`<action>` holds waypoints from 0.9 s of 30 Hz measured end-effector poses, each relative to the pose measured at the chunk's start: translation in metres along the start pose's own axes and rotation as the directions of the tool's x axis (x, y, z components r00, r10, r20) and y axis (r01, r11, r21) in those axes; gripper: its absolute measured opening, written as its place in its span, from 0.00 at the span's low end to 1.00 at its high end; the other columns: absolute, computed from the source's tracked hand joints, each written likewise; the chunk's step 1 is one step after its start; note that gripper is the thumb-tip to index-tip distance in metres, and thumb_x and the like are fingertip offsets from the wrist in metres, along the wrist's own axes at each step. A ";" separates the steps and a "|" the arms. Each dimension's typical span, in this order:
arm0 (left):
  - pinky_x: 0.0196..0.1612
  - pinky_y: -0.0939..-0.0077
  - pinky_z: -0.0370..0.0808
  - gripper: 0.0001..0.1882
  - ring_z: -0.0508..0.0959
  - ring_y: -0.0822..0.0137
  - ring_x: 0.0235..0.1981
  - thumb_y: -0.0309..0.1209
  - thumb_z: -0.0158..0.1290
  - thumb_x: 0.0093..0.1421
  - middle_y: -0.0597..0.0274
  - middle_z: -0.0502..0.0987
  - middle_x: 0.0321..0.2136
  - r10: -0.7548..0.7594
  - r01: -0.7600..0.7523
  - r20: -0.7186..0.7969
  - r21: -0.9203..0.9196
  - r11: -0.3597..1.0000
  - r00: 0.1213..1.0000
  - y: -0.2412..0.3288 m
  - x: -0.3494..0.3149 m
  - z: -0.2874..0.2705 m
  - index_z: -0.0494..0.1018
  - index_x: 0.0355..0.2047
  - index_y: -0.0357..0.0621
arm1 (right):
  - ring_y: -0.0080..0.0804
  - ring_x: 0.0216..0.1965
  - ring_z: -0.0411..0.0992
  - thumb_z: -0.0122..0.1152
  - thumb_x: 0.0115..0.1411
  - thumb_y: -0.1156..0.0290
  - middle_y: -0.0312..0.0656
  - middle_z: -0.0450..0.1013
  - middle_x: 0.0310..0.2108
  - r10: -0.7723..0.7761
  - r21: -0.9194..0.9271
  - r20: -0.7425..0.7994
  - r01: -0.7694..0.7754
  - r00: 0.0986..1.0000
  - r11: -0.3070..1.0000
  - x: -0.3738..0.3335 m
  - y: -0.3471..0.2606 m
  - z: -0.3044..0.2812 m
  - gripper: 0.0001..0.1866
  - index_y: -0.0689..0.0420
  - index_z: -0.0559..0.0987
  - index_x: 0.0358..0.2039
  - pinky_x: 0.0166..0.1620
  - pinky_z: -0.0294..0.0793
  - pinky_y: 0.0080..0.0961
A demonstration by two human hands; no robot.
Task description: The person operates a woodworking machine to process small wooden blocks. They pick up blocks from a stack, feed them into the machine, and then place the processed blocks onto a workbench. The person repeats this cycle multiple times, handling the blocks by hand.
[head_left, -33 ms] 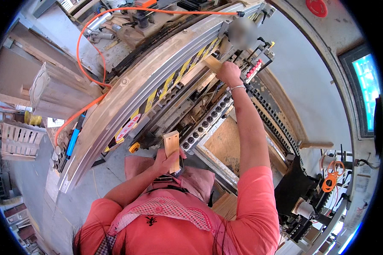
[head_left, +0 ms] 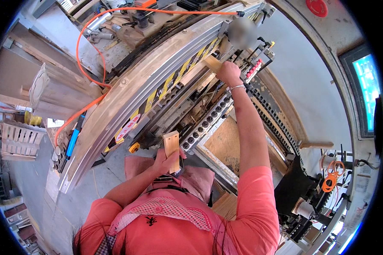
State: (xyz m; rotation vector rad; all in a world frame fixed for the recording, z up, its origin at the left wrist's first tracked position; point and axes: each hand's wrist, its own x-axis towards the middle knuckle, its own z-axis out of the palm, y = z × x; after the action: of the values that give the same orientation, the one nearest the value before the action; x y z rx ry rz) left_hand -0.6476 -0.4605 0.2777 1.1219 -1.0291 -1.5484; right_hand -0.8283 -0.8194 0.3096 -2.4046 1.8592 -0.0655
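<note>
Close in front of my body, my left hand [head_left: 164,162] is closed round a pale wooden block [head_left: 171,144]. The block stands roughly upright, with small dark holes near its top end. My right arm stretches forward over the machine, a bracelet at its wrist. At the far end of the machine bed my right hand [head_left: 229,74] grips another pale wooden piece [head_left: 212,63], which sticks out to the left of the fingers. Below that hand runs a metal rail with a row of round black cups [head_left: 205,124].
A long curved beam [head_left: 127,80] with a yellow-black striped strip [head_left: 174,76] crosses on the left. An orange hose [head_left: 78,55] loops over it. On the right are a lit screen [head_left: 365,93], a red button [head_left: 317,7] and a black cable chain [head_left: 270,114]. Sawdust lies inside the machine.
</note>
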 end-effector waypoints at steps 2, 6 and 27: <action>0.54 0.69 0.61 0.10 0.76 0.67 0.35 0.32 0.42 0.59 0.59 0.76 0.27 0.003 -0.003 -0.004 0.023 1.000 1.000 -0.002 0.000 -0.001 0.67 0.35 0.38 | 0.46 0.35 0.75 0.59 0.41 0.65 0.51 0.75 0.31 0.006 0.008 -0.014 -0.006 1.000 1.000 0.000 -0.004 -0.002 0.13 0.61 0.79 0.26 0.37 0.75 0.36; 0.56 0.67 0.59 0.10 0.76 0.67 0.35 0.31 0.42 0.59 0.59 0.76 0.27 -0.007 0.007 -0.006 0.043 0.999 1.000 0.002 0.000 0.000 0.67 0.34 0.38 | 0.45 0.35 0.75 0.58 0.42 0.66 0.51 0.75 0.31 0.024 0.006 0.017 -0.024 1.000 1.000 -0.004 -0.009 -0.011 0.13 0.62 0.79 0.27 0.38 0.75 0.34; 0.36 0.77 0.70 0.12 0.73 0.73 0.31 0.32 0.42 0.61 0.61 0.75 0.28 0.002 -0.002 -0.005 -0.010 1.000 1.000 0.011 0.001 -0.001 0.72 0.31 0.37 | 0.43 0.34 0.75 0.55 0.46 0.68 0.50 0.76 0.30 0.016 -0.049 -0.018 -0.017 1.000 0.999 -0.006 -0.012 -0.010 0.10 0.59 0.80 0.27 0.38 0.76 0.33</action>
State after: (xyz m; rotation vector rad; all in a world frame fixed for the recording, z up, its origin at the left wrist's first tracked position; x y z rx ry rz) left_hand -0.6446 -0.4642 0.2878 1.1169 -1.0176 -1.5467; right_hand -0.8189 -0.8115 0.3214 -2.4281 1.9109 -0.0404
